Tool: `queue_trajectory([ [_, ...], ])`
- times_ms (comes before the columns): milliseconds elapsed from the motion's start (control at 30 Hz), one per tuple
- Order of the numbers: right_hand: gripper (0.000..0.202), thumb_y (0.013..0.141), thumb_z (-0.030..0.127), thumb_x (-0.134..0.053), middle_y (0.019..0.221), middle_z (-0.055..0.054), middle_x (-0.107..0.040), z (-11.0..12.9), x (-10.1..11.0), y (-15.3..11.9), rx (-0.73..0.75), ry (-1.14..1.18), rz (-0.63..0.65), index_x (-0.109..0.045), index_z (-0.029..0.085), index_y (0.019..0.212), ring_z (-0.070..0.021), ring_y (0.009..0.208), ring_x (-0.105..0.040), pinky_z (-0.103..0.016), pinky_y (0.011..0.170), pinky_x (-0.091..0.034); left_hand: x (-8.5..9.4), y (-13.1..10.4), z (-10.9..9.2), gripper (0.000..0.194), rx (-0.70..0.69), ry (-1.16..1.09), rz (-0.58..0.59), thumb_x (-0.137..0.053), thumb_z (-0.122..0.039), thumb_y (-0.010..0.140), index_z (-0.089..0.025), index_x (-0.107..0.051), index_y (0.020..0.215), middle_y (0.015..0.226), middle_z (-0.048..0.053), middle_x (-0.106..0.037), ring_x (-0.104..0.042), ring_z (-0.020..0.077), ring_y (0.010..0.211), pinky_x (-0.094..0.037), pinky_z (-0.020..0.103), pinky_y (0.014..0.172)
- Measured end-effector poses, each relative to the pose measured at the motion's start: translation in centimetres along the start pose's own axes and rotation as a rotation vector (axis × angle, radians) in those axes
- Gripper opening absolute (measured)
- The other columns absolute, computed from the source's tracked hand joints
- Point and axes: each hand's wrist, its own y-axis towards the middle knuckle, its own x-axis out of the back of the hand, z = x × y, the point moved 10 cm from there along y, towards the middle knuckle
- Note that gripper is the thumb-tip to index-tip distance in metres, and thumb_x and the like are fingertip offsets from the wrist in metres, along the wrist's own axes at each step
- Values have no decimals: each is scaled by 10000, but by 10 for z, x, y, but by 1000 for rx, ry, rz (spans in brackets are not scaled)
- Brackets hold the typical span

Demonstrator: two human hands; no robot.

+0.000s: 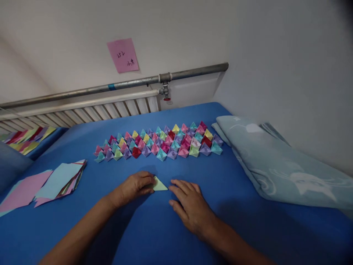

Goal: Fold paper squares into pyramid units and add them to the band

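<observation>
A small pale green piece of folded paper (pixel 160 184), triangular in outline, lies on the blue sheet (pixel 176 235). My left hand (pixel 138 186) grips its left side between thumb and fingers, hiding that part. Just past the paper's right tip is my right hand (pixel 190 206), its fingers apart and holding nothing. Beyond both hands, several rows of small folded paper boats (pixel 161 154) stand close together in pink, teal, purple, yellow and red.
Coloured paper sheets (pixel 59 180) are stacked at the left, beside pink sheets (pixel 30 189). More coloured paper (pixel 27 138) lies at far left. A folded grey-green blanket (pixel 275 162) is on the right. Behind are a radiator (pixel 110 110), a pipe (pixel 132 82) and a pink note (pixel 122 55).
</observation>
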Motion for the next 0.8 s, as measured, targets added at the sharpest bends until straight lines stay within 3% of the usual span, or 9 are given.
queue_trajectory([
  [467,338,911,257,-529,1341,-102,-568,-2,-1,2,-18,39,8,-611,191,1232,-271,1222,-501,-460,1018,-358,4,4,5,305,-11,-101,13,-490,-422,947,-192,-649,1069,967,64,-646,-622,165,915,-490,252,818],
  [800,338,872,171,-570,1316,-100,-589,-5,0,3,-15,57,-42,-626,187,1205,-278,1198,-521,-467,994,-379,7,7,4,216,4,-96,11,-547,-327,920,-184,-656,1040,953,56,-655,-639,151,879,-504,232,800],
])
